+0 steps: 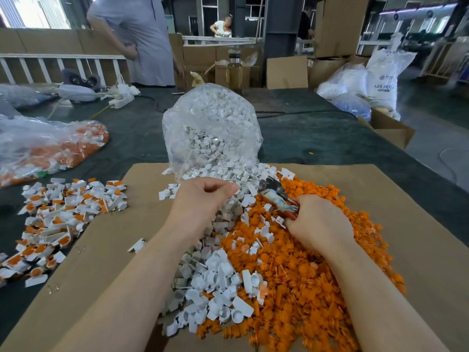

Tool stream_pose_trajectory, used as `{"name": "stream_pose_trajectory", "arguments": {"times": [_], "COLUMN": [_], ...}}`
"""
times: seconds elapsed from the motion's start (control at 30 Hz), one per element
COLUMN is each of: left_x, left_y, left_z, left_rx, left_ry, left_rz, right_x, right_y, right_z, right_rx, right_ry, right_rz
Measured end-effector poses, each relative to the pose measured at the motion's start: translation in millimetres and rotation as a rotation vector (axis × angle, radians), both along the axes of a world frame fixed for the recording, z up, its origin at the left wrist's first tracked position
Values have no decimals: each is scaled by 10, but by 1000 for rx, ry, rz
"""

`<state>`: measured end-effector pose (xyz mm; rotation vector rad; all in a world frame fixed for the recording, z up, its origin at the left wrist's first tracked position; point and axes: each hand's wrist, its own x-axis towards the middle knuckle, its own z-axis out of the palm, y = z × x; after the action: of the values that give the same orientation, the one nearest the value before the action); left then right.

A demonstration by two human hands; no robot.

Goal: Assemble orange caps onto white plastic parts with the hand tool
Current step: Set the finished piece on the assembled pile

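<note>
Over the cardboard sheet (101, 245), the right hand (318, 221) grips the hand tool (275, 195), its long axis pointing up-left toward the white plastic parts (218, 278), where the nearer left hand (203, 196) curls (whether pinching one, I cannot tell), orange caps (299, 275) heaped beneath the right.
</note>
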<state>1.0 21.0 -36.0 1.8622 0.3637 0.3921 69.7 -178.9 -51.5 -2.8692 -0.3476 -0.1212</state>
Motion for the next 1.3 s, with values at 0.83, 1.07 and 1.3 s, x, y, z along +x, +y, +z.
{"name": "stream_pose_trajectory", "arguments": {"times": [0.83, 1.07, 1.3], "left_x": [-110, -85, -90], "left_y": [-453, -407, -421], "left_z": [116, 102, 60], "left_rx": [-328, -53, -67], "left_ry": [121, 106, 78], "left_rz": [-279, -192, -135], "right_x": [-154, -178, -166], "right_y": [211, 141, 127], "right_z": [108, 171, 147], "right_rx": [1230, 1007, 650], "right_ry": [129, 42, -145], "right_rz": [214, 366, 369]}}
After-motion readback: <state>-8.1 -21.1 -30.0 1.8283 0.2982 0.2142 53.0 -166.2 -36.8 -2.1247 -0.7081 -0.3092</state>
